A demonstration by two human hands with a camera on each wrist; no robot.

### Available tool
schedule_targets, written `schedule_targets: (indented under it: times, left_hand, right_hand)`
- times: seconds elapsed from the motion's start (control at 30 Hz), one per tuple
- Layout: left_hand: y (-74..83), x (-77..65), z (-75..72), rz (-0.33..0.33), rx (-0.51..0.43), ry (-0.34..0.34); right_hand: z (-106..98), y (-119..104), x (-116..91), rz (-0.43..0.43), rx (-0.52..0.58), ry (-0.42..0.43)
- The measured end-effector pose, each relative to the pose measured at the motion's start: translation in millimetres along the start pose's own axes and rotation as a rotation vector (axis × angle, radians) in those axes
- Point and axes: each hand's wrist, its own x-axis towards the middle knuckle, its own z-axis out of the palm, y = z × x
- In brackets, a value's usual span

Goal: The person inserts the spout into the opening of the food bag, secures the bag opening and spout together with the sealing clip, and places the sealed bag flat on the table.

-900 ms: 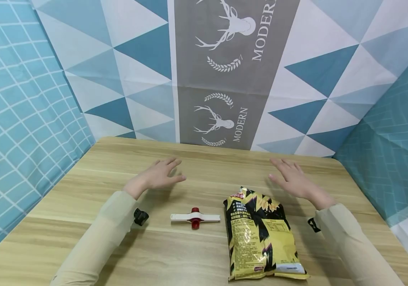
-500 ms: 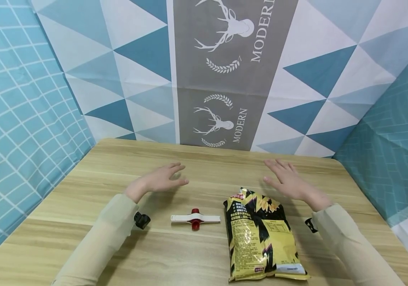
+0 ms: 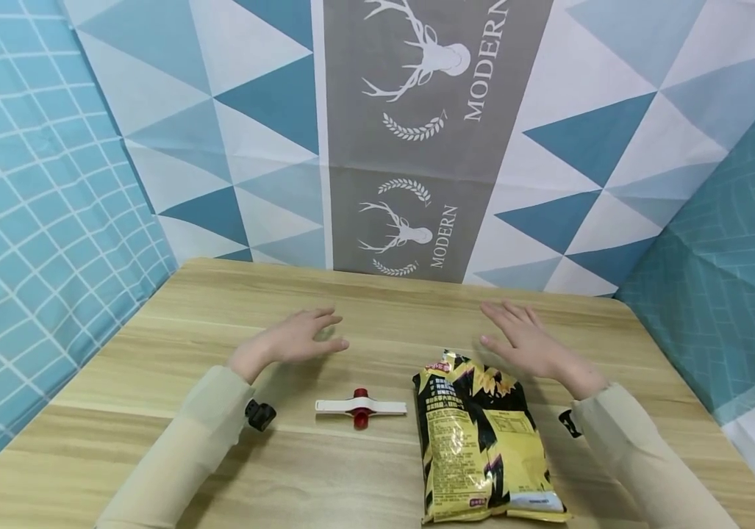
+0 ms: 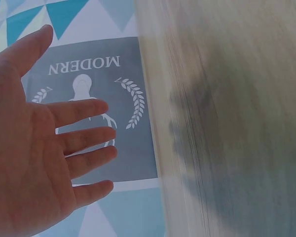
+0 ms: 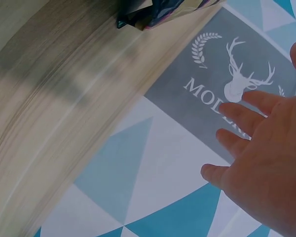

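My left hand point(image 3: 294, 336) hovers over the table, palm down, with straight, slightly spread fingers and nothing in it. In the left wrist view the same hand point(image 4: 44, 148) shows its bare palm. My right hand point(image 3: 528, 344) is likewise outstretched, just beyond the top end of a yellow and black snack bag point(image 3: 456, 448). Its palm point(image 5: 266, 168) is bare in the right wrist view, where a corner of the bag point(image 5: 158, 11) shows at the top. Between the hands, nearer the body, lies a slim white bar with a red crosspiece point(image 3: 360, 408).
The wood-grain table point(image 3: 271, 485) ends at a patterned backdrop point(image 3: 403, 147) of triangles and deer heads. Blue tiled-pattern cloth point(image 3: 40, 220) borders the left side, and teal cloth point(image 3: 728, 242) the right. A black buckle point(image 3: 260, 415) sits at the left sleeve, another point(image 3: 569, 423) at the right.
The right hand has drifted left and slightly toward the body. The left hand has shifted only a little. The bag and the white and red item lie where they were.
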Motion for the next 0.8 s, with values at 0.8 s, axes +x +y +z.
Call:
schedule_targets:
  times: [0.8]
  left_hand:
    - [6.7,-6.9,7.7,0.024,-0.038,-0.058]
  right_hand:
    - [3.4,-19.9,1.8,-0.05,0.053,-0.062]
